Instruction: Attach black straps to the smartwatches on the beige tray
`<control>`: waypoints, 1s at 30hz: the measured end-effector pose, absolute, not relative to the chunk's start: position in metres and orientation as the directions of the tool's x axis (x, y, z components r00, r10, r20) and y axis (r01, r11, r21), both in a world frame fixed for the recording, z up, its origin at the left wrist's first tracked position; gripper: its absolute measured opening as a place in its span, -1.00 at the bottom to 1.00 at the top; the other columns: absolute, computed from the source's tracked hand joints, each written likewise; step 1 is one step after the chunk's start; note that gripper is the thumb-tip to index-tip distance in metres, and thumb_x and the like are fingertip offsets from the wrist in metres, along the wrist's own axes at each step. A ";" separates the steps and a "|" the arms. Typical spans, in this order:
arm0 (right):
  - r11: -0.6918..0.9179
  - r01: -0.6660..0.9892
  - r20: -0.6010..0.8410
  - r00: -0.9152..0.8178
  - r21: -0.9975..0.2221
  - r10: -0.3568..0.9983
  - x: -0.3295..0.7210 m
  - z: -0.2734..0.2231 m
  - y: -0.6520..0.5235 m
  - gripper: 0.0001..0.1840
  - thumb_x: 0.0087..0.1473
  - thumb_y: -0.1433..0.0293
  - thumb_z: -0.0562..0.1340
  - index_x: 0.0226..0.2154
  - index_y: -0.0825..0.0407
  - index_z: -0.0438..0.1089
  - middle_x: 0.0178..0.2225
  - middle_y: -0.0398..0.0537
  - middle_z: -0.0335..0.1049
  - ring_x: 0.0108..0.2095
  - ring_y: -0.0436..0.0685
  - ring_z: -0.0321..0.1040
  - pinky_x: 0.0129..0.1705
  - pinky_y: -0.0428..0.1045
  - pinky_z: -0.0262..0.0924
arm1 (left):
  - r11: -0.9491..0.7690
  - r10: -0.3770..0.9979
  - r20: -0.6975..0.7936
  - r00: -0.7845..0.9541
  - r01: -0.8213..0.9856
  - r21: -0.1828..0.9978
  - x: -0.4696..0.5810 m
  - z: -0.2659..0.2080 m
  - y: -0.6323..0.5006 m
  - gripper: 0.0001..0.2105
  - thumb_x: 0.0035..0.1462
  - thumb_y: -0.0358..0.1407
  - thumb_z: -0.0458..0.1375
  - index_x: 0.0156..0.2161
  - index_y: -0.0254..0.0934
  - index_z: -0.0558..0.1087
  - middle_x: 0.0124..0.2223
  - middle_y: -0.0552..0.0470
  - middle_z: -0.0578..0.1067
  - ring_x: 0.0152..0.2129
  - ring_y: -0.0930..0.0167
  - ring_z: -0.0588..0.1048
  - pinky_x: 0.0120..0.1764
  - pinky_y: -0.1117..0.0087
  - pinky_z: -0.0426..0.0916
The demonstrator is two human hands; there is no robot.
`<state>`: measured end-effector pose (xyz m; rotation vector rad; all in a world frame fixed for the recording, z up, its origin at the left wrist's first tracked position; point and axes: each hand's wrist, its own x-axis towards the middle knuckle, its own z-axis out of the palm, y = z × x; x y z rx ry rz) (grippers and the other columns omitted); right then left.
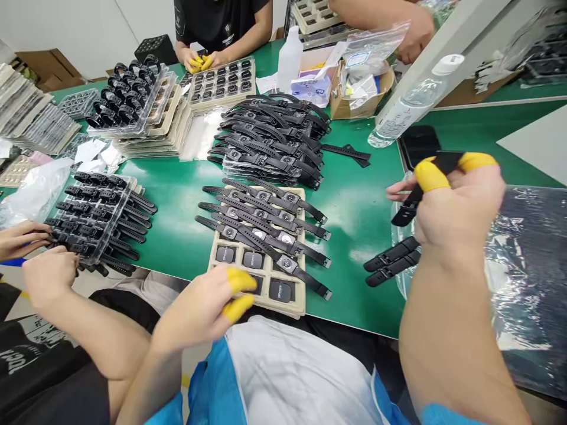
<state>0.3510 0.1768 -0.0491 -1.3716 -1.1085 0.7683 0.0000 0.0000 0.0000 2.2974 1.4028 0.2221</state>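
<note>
Black and matte, a watch strap (pixel 420 192) is pinched near its upper end between the yellow-capped thumb and finger of the right hand (pixel 458 206), held up over the green table (pixel 358 206) on the right side. Its long axis is tilted, running from upper right at the fingertips down to lower left, where the free end hangs clear of the surface. Just below it two more loose straps (pixel 392 261) lie side by side on the table, close to the near edge and pointing along nearly the same slant. A clear plastic sheet (pixel 527 265) is spread to the right of the hand. The left hand (pixel 208 307) is loosely curled with nothing gripped, its yellow finger cots (pixel 239 294) resting at the near-left corner of a beige tray (pixel 292 298); that tray reaches almost to the table's near edge and carries assembled watches (pixel 266 227) laid diagonally across it. Between tray and right hand a bare strip of green is left open. Behind the tray a stacked pile of watches (pixel 274 139) is seen. At the left edge, another person's hands (pixel 38 260) are set on a clear tray of watches (pixel 95 215). A plastic bottle (pixel 410 106) lies tilted farther back on the right.
</note>
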 end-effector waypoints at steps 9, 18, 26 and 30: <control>-0.003 -0.152 -0.043 0.260 -0.988 0.965 0.319 -0.103 0.185 -0.60 0.02 0.16 0.44 -0.26 -0.08 0.25 -0.45 -0.26 0.29 -0.58 -0.03 0.17 -0.58 -0.05 0.07 | -0.419 0.879 -0.281 0.385 0.905 -0.072 0.044 -0.058 0.035 -0.83 0.31 -0.40 0.09 -0.19 -0.33 0.55 0.00 -0.24 0.54 0.00 0.11 0.46 -0.08 0.10 0.42; -0.071 -0.333 -0.128 0.150 -0.940 0.980 0.310 -0.106 0.171 -0.45 -0.03 -0.04 0.49 -0.20 -0.02 0.39 -0.46 -0.23 0.34 -0.60 -0.04 0.17 -0.61 -0.11 0.10 | -0.467 0.856 -0.229 0.463 0.883 0.041 0.035 -0.054 0.045 -0.84 0.32 -0.45 0.07 -0.28 -0.30 0.49 -0.22 -0.11 0.53 -0.17 0.21 0.49 -0.11 0.19 0.44; -0.269 -0.373 -0.183 -0.251 -0.888 0.951 0.297 -0.101 0.148 -0.47 0.08 -0.09 0.44 -0.24 0.00 0.41 -0.52 -0.17 0.33 -0.60 -0.02 0.16 -0.57 -0.09 0.12 | -0.230 0.967 0.065 0.248 0.727 0.647 0.047 -0.033 0.123 -0.77 0.36 -0.35 0.04 0.07 -0.24 0.39 -0.09 -0.11 0.58 -0.24 0.32 0.58 -0.18 0.35 0.49; -0.340 -0.366 -0.189 -0.389 -0.866 0.902 0.288 -0.111 0.138 -0.44 0.11 -0.13 0.41 -0.27 0.02 0.38 -0.57 -0.19 0.27 -0.62 -0.02 0.10 -0.59 -0.10 0.08 | -0.360 0.910 0.117 0.398 0.617 0.700 0.085 -0.061 0.173 -0.71 0.35 -0.38 0.00 0.13 -0.28 0.38 0.05 -0.17 0.57 -0.03 0.27 0.58 0.07 0.23 0.51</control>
